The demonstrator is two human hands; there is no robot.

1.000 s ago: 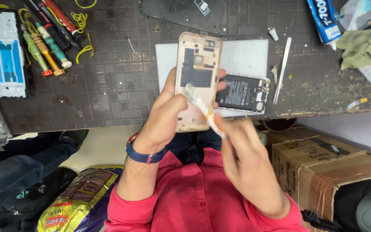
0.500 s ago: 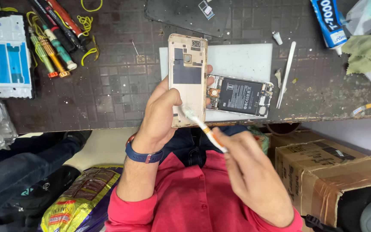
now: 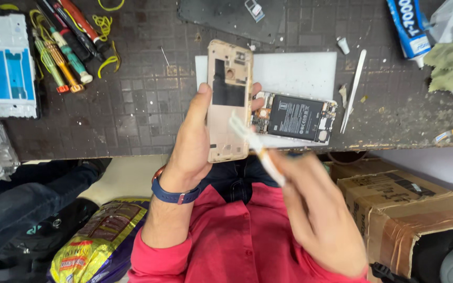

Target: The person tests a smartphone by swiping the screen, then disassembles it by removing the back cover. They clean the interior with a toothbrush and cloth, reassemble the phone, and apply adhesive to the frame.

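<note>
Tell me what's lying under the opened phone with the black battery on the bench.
The opened phone rests on a white sheet spread on the dark gridded mat. The sheet's left part is hidden behind the gold back cover held in the left hand.

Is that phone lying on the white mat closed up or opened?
Opened. The phone lies with its black battery and circuit boards bare; its gold back cover is off, held in the left hand.

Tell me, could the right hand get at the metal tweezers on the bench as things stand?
Probably yes, but not freely. The tweezers lie bare on the bench, right of the opened phone, with nothing over them. The right hand already grips a small white brush, so it would have to put that down first.
</note>
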